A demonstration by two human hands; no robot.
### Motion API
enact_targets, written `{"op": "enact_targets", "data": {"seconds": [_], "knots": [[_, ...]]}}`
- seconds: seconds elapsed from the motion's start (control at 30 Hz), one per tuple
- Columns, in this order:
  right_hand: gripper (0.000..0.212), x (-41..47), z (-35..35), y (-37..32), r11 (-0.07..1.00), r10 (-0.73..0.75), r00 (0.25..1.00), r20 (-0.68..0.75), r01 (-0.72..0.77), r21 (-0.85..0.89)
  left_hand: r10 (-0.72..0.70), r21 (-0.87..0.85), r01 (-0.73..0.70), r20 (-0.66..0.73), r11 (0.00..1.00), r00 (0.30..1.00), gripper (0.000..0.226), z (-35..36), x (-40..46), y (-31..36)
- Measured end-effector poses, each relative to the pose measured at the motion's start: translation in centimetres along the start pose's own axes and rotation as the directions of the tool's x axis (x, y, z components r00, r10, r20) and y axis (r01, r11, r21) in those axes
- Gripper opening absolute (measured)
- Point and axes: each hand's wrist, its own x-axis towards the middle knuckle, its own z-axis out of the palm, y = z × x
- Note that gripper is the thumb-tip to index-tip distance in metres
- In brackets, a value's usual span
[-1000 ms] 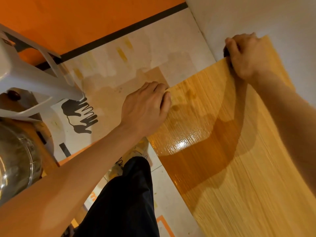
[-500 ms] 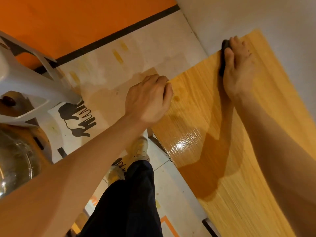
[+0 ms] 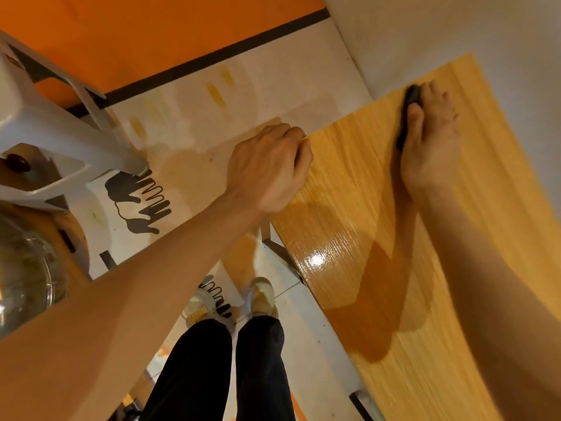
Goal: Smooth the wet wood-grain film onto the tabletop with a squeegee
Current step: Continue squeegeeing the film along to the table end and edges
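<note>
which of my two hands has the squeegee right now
Your right hand, the one farther out on the wood-grain film; it presses the black squeegee to the film. Your left hand only grips the film's edge.

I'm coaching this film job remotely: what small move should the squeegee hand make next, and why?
Probably draw the squeegee toward the glossy wet patch near the table edge. The right hand presses it flat on the film, while the left hand holds the film's corner.

Open film toward the viewer — wall blocks beyond

Glossy wood-grain film (image 3: 455,299) lies bare below both hands; the pale grey wall (image 3: 455,31) closes the far edge.
</note>
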Motion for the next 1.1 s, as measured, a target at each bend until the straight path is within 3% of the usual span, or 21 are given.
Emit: {"op": "enact_targets", "data": {"seconds": [0.07, 0.1, 0.17, 0.23, 0.3, 0.37, 0.43, 0.47, 0.53, 0.6, 0.67, 0.73, 0.87, 0.93, 1.0, 1.1], "knots": [[0.045, -3.3, 1.2, -1.9, 0.999, -0.035, 0.999, 0.001, 0.035, 0.039, -0.02, 0.008, 0.02, 0.0, 1.0, 1.0, 0.04, 0.0, 0.0, 0.1], [0.045, -5.6, 1.6, -2.5, 0.99, -0.134, 0.99, 0.04, 0.131, 0.06, -0.025, 0.011, 0.025, 0.006, 1.0, 1.0, 0.04, 0.0, -0.1, 0.1], [0.046, -9.4, 1.2, -1.9, 0.928, -0.371, 0.909, 0.188, 0.368, 0.056, -0.026, 0.01, 0.026, 0.011, 1.0, 1.0, 0.04, -0.1, -0.2, 0.2], [0.047, -9.4, -0.6, 1.0, 0.872, -0.476, 0.834, 0.278, 0.488, 0.03, -0.029, -0.009, 0.029, 0.007, 1.0, 1.0, 0.039, -0.2, -0.2, 0.2], [0.046, -7.5, -2.3, 3.9, 0.92, -0.378, 0.893, 0.244, 0.393, -0.012, -0.041, -0.037, 0.041, 0.003, 0.998, 0.999, 0.039, -0.2, -0.2, 0.3], [0.045, -5.7, -3.2, 5.4, 0.987, -0.161, 0.979, 0.123, 0.163, -0.009, -0.04, -0.103, 0.037, -0.024, 0.994, 0.999, 0.038, -0.3, -0.4, 0.3], [0.045, -5.8, -2.6, 4.1, 1.0, -0.003, 1.0, 0.019, 0.004, -0.008, -0.018, -0.215, -0.004, -0.101, 0.977, 0.995, 0.037, -0.5, -0.9, 0.3], [0.045, -6.5, -1.7, 2.7, 1.0, -0.01, 1.0, 0.016, 0.01, 0.005, -0.017, -0.27, -0.026, -0.156, 0.962, 0.988, 0.038, -0.5, -1.1, 0.3], [0.045, -9.0, 0.3, -0.7, 0.981, -0.195, 0.977, 0.085, 0.192, 0.043, -0.061, -0.347, -0.023, -0.231, 0.937, 0.971, 0.041, -0.4, -1.4, 0.3], [0.044, -11.2, 1.8, -3.1, 0.889, -0.457, 0.866, 0.202, 0.454, 0.061, -0.149, -0.416, 0.031, -0.253, 0.909, 0.956, 0.042, -0.3, -1.7, 0.3], [0.044, -10.8, 1.6, -3.1, 0.786, -0.607, 0.737, 0.298, 0.611, 0.089, -0.245, -0.521, 0.073, -0.27, 0.851, 0.931, 0.04, -0.1, -2.7, 0.0], [0.044, -8.4, 0.4, -1.4, 0.8, -0.589, 0.741, 0.322, 0.592, 0.1, -0.31, -0.603, 0.084, -0.28, 0.793, 0.909, 0.037, 0.2, -4.5, -0.4], [0.045, -4.9, -1.4, 1.1, 0.965, -0.263, 0.949, 0.173, 0.26, 0.039, -0.454, -0.751, 0.179, -0.176, 0.635, 0.874, 0.033, 1.2, -8.1, -0.6], [0.045, -5.5, -0.7, -0.2, 0.986, -0.163, 0.981, 0.107, 0.158, 0.053, -0.526, -0.819, 0.198, -0.143, 0.539, 0.839, 0.034, 1.5, -8.8, -0.1], [0.045, -6.9, 0.8, -2.8, 0.971, -0.232, 0.963, 0.139, 0.221, 0.091, -0.571, -0.875, 0.184, -0.122, 0.448, 0.811, 0.035, 1.6, -8.9, 0.3], [0.045, -9.4, 3.0, -6.6, 0.887, -0.461, 0.848, 0.261, 0.445, 0.12, -0.577, -0.909, 0.174, -0.085, 0.378, 0.812, 0.036, 1.6, -8.6, 0.3]]}}
